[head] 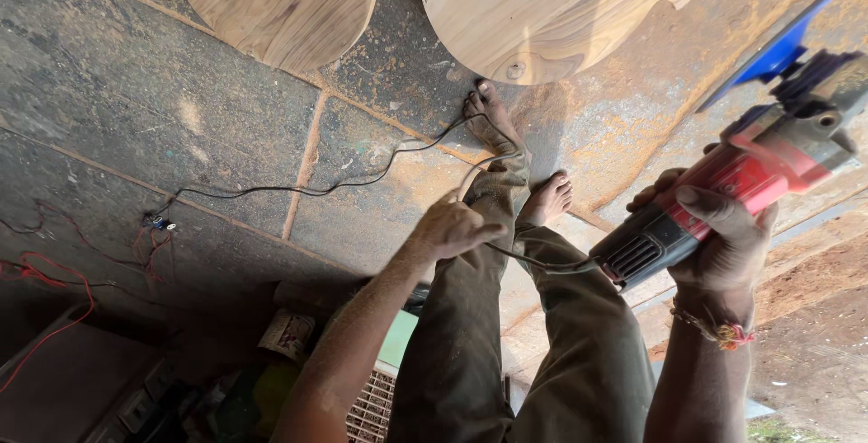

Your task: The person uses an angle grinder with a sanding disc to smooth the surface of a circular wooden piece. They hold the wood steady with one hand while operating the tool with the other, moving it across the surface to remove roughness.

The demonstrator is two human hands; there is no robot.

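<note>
Progress: the grinder (723, 194) is lifted, clear of the wood panels (542, 9) lying on the stone floor (136, 90) far ahead; no contact with them now.
Right hand (723, 235): fingers clenched round the grinder's red body.
Left hand (452, 226): fingers pinching the black cord (298, 190) (trailing left).
Axis: rear vents near-left, blue disc far-right.

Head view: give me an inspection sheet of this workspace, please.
Surface: stone slab floor, rust-stained at right.
Job's things: red and black angle grinder; two shaped wooden panels lying on the floor.
Clutter: boxes and a mesh tray at lower left.
Hands: right hand grips the grinder body; left hand holds its cord.
Cables: black cord runs across the floor; red wires at left.
Surroundings: bare feet, dirt ground at right.
</note>
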